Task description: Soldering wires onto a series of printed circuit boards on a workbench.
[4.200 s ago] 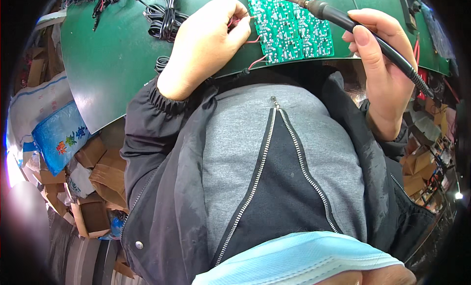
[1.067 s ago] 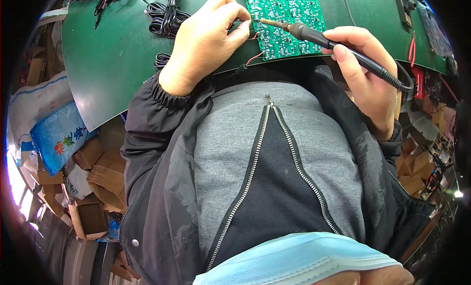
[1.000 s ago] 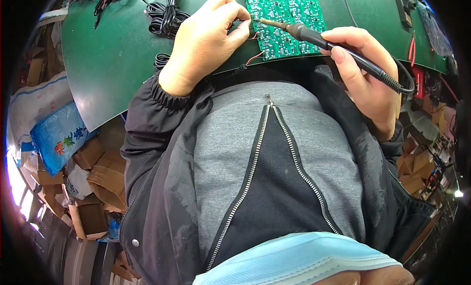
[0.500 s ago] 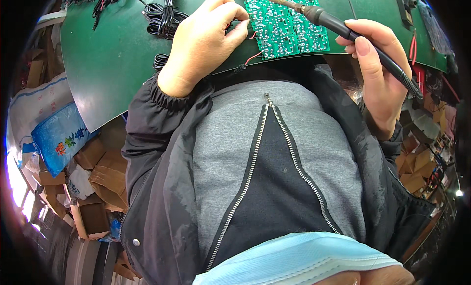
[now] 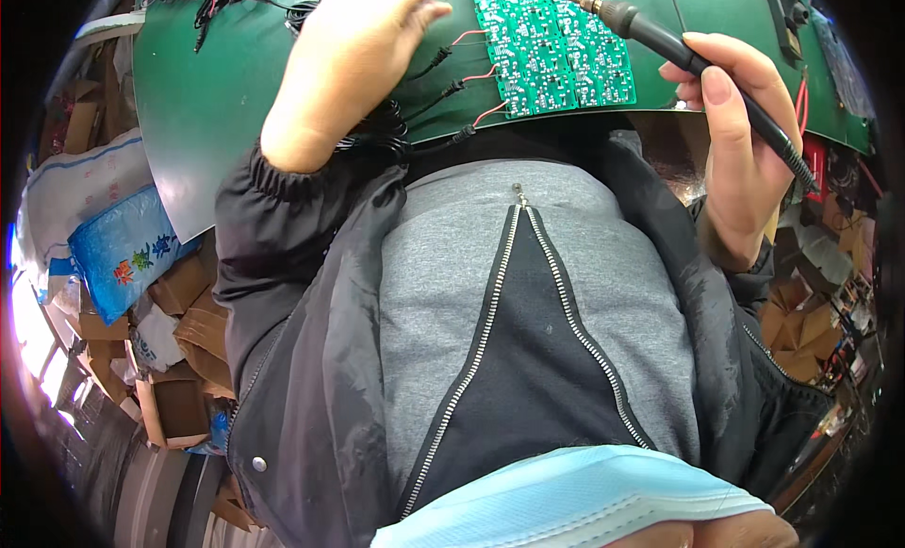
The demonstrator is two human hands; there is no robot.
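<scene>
My right hand (image 5: 740, 124) holds a black soldering iron (image 5: 650, 34) by its handle. Its metal tip slants up and left over the green circuit boards (image 5: 542, 67), which lie joined in a panel. My left hand (image 5: 363, 58) is to the left of the boards, fingers loosely apart, with nothing visible in them; its upper part is cut off by the picture's edge. Short red leads run from the boards' left edge to black cables, one with a dark sleeve (image 5: 462, 133) close to the table's near edge. A bundle of black cable (image 5: 377, 128) lies partly hidden under my left wrist.
The green table (image 5: 217, 105) holds more black cables (image 5: 222, 1) at the far left. A tool with red handles (image 5: 802, 105) lies at the right. Beside the table are cardboard boxes (image 5: 174, 406) and a blue bag (image 5: 127, 256).
My left hand has let go of a lead at the boards' left edge and moved left, uncovering several leads. The soldering iron has shifted slightly right, still in my right hand.
</scene>
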